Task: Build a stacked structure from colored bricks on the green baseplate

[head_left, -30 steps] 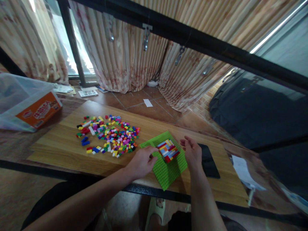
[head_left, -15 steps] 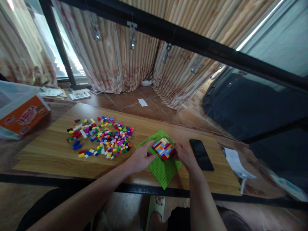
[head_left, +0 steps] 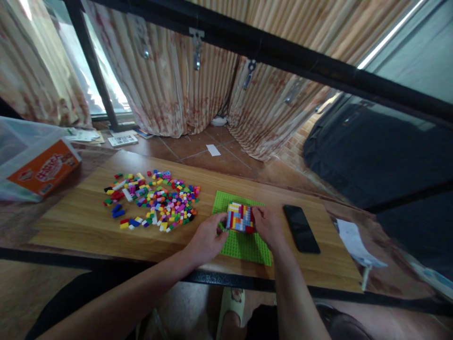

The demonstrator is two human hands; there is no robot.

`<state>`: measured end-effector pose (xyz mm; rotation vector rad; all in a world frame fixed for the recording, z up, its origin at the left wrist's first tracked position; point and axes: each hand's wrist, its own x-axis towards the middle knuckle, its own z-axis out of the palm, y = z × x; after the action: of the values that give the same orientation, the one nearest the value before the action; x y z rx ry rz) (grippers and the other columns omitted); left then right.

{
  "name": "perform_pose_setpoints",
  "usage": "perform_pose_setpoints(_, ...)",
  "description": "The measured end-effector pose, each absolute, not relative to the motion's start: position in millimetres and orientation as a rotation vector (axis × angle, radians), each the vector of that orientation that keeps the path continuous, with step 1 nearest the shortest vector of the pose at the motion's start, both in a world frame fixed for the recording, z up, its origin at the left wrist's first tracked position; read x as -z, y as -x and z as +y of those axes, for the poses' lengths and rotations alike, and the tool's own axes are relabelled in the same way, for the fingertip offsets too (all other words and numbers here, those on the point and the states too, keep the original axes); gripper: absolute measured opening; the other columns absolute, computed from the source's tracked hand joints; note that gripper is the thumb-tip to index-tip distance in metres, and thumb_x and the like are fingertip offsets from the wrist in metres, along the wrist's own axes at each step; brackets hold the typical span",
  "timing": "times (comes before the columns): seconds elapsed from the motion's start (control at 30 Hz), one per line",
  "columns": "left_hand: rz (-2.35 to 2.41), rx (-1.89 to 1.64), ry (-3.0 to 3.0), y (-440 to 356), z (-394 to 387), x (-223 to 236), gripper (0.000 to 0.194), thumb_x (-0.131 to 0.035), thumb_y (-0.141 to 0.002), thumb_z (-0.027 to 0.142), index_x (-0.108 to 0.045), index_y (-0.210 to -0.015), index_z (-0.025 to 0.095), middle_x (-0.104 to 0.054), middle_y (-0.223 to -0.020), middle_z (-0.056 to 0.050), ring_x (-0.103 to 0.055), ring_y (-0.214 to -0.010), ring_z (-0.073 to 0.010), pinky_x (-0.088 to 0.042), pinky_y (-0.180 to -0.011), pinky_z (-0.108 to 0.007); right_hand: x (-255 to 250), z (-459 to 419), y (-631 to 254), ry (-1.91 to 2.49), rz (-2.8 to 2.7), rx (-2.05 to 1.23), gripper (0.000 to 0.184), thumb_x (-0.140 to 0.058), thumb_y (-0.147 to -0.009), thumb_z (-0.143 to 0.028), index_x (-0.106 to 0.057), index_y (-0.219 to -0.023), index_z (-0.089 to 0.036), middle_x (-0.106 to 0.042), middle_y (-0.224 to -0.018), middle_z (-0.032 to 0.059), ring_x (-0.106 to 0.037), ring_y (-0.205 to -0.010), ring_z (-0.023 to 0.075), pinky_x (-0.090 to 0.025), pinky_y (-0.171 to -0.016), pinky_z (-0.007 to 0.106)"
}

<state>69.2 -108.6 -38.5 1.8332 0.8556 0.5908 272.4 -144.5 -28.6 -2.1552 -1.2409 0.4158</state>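
Note:
A square block of toy bricks (head_left: 239,218) in red, yellow, white, blue and grey rests on the green baseplate (head_left: 244,248), near its middle. At the block's left edge, my left hand (head_left: 208,237) has thumb and fingers curled in a grip. My right hand (head_left: 268,227) closes on the opposite edge, its fingertips partly hidden behind the block. The plate lies on the wooden table with its near edge roughly level.
Loose coloured bricks (head_left: 166,200) spread over the table's left part. A black phone (head_left: 300,229) lies right of my right hand. A clear plastic box with an orange label (head_left: 46,167) stands at far left. A dark bar (head_left: 269,40) crosses above.
The green baseplate and the brick block have turned from a diamond angle to nearly square with me. Both hands stayed at the block's sides during the turn.

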Motion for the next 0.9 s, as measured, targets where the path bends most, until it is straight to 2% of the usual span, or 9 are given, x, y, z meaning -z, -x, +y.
perform_pose_setpoints(0.13,0.873,-0.584,-1.914,-63,-110,40,0.05,-0.054,-0.077,0.012,-0.051,-0.127,0.016,-0.064,-0.112,-0.009,-0.063,-0.082,-0.0163,-0.052,-0.079,-0.033,24,-141,-260,2.26,-1.322,-0.325,0.036,-0.042,-0.089,-0.036,-0.07,-0.098,-0.017,-0.073,-0.08,0.009,-0.066,-0.071,0.0208,-0.047,-0.065,0.03)
perform_pose_setpoints(0.27,0.907,-0.579,-1.949,-57,-109,37,0.049,-0.054,-0.076,0.012,-0.053,-0.125,0.015,-0.064,-0.111,-0.01,-0.062,-0.085,-0.0181,-0.052,-0.081,-0.034,24,-139,-255,2.262,-1.369,-0.352,0.037,-0.041,-0.09,-0.038,-0.069,-0.1,-0.017,-0.073,-0.08,0.0085,-0.066,-0.069,0.0204,-0.046,-0.064,0.03)
perform_pose_setpoints(0.37,0.901,-0.578,-1.981,-51,-104,31,0.041,-0.053,-0.076,0.012,-0.058,-0.117,0.015,-0.067,-0.107,-0.009,-0.063,-0.084,-0.0188,-0.051,-0.079,-0.033,26,-138,-251,2.259,-1.412,-0.343,0.038,-0.041,-0.089,-0.038,-0.068,-0.103,-0.015,-0.073,-0.08,0.0094,-0.066,-0.068,0.0204,-0.046,-0.063,0.03)
perform_pose_setpoints(0.53,0.9,-0.517,-2.019,-39,-93,18,0.024,-0.05,-0.079,0.015,-0.068,-0.095,0.017,-0.07,-0.084,-0.005,-0.063,-0.073,-0.018,-0.048,-0.07,-0.029,28,-135,-244,2.223,-1.481,-0.378,0.039,-0.041,-0.089,-0.038,-0.065,-0.108,-0.014,-0.073,-0.083,0.01,-0.067,-0.07,0.0207,-0.047,-0.064,0.03)
perform_pose_setpoints(0.67,0.972,-0.536,-2.021,-31,-84,12,0.023,-0.049,-0.08,0.017,-0.07,-0.09,0.017,-0.069,-0.075,-0.003,-0.061,-0.065,-0.0159,-0.045,-0.061,-0.026,32,-129,-242,2.244,-1.488,-0.39,0.041,-0.041,-0.088,-0.041,-0.064,-0.108,-0.014,-0.072,-0.084,0.011,-0.068,-0.073,0.0223,-0.048,-0.065,0.032)
perform_pose_setpoints(0.8,1.042,-0.612,-2.05,-20,-68,7,0.024,-0.048,-0.082,0.019,-0.071,-0.091,0.016,-0.071,-0.078,-0.003,-0.061,-0.066,-0.0149,-0.045,-0.062,-0.025,35,-125,-246,2.311,-1.505,-0.384,0.043,-0.041,-0.087,-0.043,-0.065,-0.106,-0.014,-0.073,-0.081,0.0112,-0.068,-0.072,0.0244,-0.047,-0.064,0.034)
perform_pose_setpoints(0.9,1.068,-0.591,-2.116,5,-44,0,0.023,-0.048,-0.081,0.017,-0.071,-0.082,0.016,-0.069,-0.072,-0.002,-0.061,-0.066,-0.014,-0.044,-0.062,-0.023,35,-124,-248,2.319,-1.514,-0.386,0.044,-0.04,-0.087,-0.044,-0.066,-0.105,-0.013,-0.073,-0.083,0.0124,-0.068,-0.073,0.0251,-0.047,-0.066,0.034)
